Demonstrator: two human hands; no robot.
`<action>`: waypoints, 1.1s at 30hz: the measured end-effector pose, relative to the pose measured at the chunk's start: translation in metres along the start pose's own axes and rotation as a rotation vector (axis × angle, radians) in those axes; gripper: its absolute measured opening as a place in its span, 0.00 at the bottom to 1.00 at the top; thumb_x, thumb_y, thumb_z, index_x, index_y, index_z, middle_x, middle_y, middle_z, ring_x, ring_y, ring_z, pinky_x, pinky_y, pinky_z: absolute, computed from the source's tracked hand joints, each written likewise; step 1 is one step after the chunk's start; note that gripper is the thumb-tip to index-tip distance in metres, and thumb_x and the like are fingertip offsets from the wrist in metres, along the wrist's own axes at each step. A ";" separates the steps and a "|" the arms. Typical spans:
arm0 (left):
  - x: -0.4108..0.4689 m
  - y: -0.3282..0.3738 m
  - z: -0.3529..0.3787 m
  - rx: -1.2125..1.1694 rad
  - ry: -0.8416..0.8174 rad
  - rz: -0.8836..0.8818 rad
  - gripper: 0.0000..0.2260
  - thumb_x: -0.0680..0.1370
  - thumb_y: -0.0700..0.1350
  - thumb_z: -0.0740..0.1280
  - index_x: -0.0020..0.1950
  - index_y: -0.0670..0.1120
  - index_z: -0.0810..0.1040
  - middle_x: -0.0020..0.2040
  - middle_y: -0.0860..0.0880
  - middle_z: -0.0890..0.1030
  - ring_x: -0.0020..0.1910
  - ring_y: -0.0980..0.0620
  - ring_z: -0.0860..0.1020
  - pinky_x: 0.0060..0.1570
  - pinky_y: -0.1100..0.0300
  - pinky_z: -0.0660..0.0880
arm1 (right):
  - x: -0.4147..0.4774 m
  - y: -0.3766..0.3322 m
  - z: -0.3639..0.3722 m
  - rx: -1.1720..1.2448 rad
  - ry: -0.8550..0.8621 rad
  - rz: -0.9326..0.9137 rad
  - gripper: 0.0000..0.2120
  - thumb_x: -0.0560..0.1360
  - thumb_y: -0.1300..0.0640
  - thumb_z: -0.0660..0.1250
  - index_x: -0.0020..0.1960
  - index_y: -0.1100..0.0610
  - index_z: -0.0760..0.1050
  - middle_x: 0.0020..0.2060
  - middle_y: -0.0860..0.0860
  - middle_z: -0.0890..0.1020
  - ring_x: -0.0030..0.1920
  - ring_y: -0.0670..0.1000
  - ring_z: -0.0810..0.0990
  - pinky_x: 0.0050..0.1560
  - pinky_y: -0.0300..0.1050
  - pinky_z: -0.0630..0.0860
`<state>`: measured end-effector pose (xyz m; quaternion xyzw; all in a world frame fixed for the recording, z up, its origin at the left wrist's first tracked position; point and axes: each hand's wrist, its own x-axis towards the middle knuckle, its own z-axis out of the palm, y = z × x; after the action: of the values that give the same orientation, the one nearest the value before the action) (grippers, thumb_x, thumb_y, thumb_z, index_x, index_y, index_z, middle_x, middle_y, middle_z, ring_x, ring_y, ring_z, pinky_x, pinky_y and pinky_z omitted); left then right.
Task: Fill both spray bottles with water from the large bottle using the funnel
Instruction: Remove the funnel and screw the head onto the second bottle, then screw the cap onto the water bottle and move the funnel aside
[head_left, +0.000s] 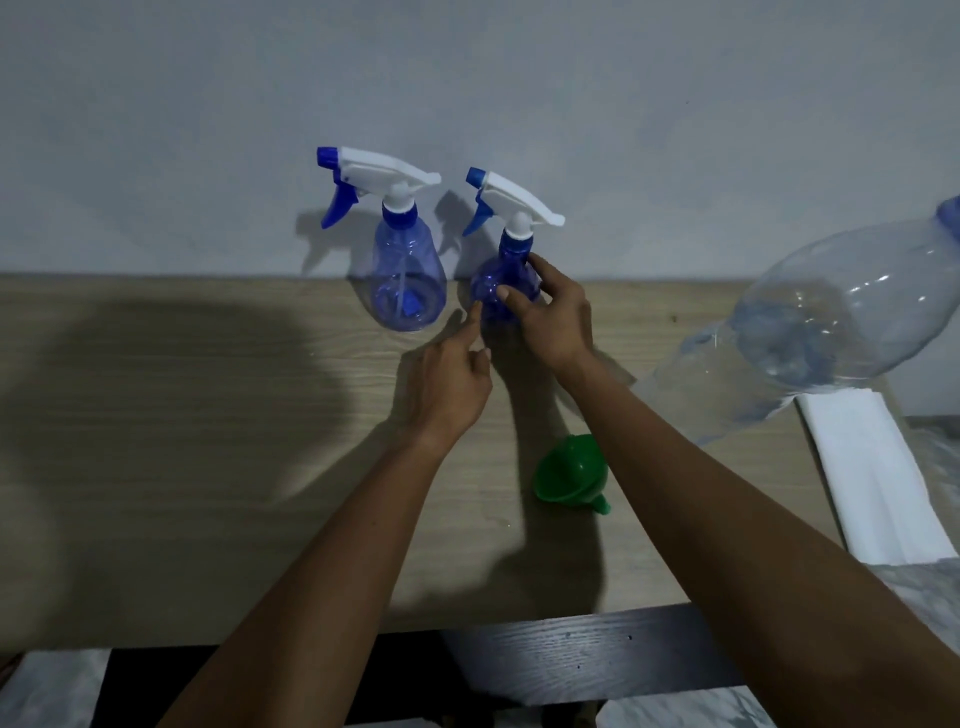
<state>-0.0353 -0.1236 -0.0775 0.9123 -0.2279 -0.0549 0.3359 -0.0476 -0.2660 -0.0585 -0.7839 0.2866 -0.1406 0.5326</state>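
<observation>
Pale wood-grain counter (208, 441) against a plain grey wall (467, 78). Two blue spray bottles stand at the back: the left bottle (408, 275) is free, while the right hand (556, 322) grips the right bottle (491, 280), thumb in front. The left hand (452, 384) holds nothing, its forefinger at that bottle's base. The green funnel (569, 470) lies on its side. The large bottle (831, 322) stands at far right, by white paper (872, 467).

Table (208, 467) bears left spray bottle (408, 280), right spray bottle (491, 288), funnel (569, 470), large bottle (831, 322).
</observation>
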 end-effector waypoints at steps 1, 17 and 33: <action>-0.004 0.003 -0.003 -0.031 0.011 -0.011 0.25 0.80 0.44 0.65 0.77 0.54 0.66 0.68 0.49 0.78 0.54 0.46 0.82 0.49 0.63 0.70 | -0.005 -0.002 -0.001 0.002 -0.006 -0.011 0.29 0.77 0.54 0.74 0.76 0.53 0.70 0.69 0.50 0.78 0.62 0.42 0.71 0.62 0.40 0.72; -0.121 0.090 -0.001 -0.278 0.112 -0.065 0.14 0.80 0.50 0.68 0.64 0.50 0.81 0.60 0.54 0.83 0.55 0.61 0.79 0.50 0.79 0.66 | -0.189 0.051 -0.113 0.096 0.156 -0.274 0.08 0.77 0.61 0.72 0.56 0.56 0.83 0.51 0.45 0.85 0.56 0.44 0.83 0.59 0.44 0.79; -0.164 0.085 0.050 -0.226 0.237 -0.293 0.22 0.82 0.53 0.52 0.67 0.46 0.79 0.65 0.47 0.81 0.65 0.49 0.76 0.60 0.66 0.66 | -0.185 0.079 -0.102 -0.075 0.096 -0.427 0.06 0.81 0.59 0.67 0.53 0.59 0.82 0.46 0.51 0.85 0.46 0.51 0.83 0.50 0.49 0.78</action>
<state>-0.2263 -0.1360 -0.0700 0.8923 -0.0445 -0.0208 0.4488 -0.2719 -0.2534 -0.0752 -0.8385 0.1442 -0.2767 0.4467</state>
